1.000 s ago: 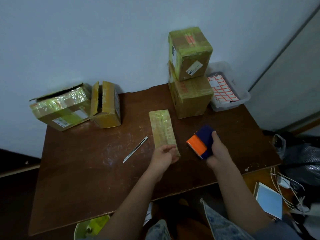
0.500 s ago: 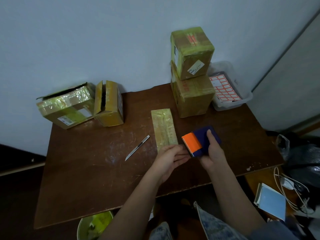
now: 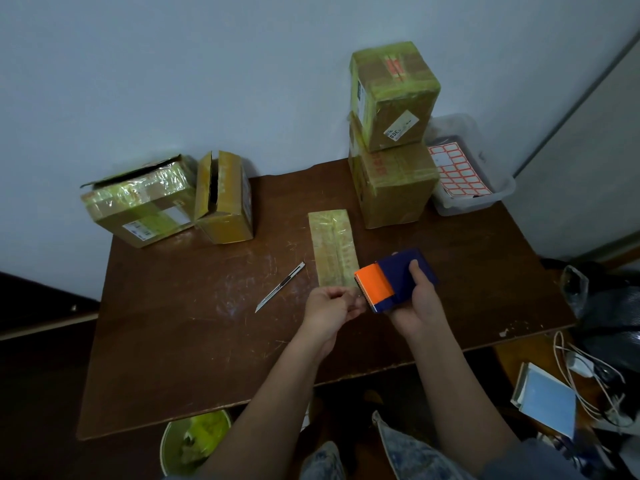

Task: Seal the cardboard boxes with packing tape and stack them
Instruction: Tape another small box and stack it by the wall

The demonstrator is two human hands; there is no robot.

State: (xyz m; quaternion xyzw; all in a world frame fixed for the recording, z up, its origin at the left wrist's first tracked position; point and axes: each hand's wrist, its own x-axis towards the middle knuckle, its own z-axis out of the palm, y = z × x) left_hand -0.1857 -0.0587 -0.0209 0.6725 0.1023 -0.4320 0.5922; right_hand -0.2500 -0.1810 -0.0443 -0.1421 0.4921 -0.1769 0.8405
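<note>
My right hand [image 3: 417, 308] grips a blue and orange tape dispenser [image 3: 391, 278] above the table's middle. My left hand [image 3: 330, 311] is just left of its orange end, fingers curled and pinching at the tape's end. A flat, taped cardboard box [image 3: 332, 245] lies on the table right behind my hands. Two sealed boxes are stacked at the back right, the upper box [image 3: 393, 98] on the lower box [image 3: 393, 188]. At the back left lie two unsealed boxes, a wide one [image 3: 138, 202] and a narrow one [image 3: 225, 200] with a gaping flap.
A utility knife [image 3: 280, 287] lies left of my hands on the brown table [image 3: 173, 341]. A clear bin with red label sheets [image 3: 464, 174] sits at the back right corner. Cables and a notebook [image 3: 543, 396] lie on the floor to the right, and a green bowl [image 3: 194, 441] sits below the front edge.
My right hand brought the dispenser left and toward me. My left hand let go of the flat box's near end and moved to the dispenser's orange end.
</note>
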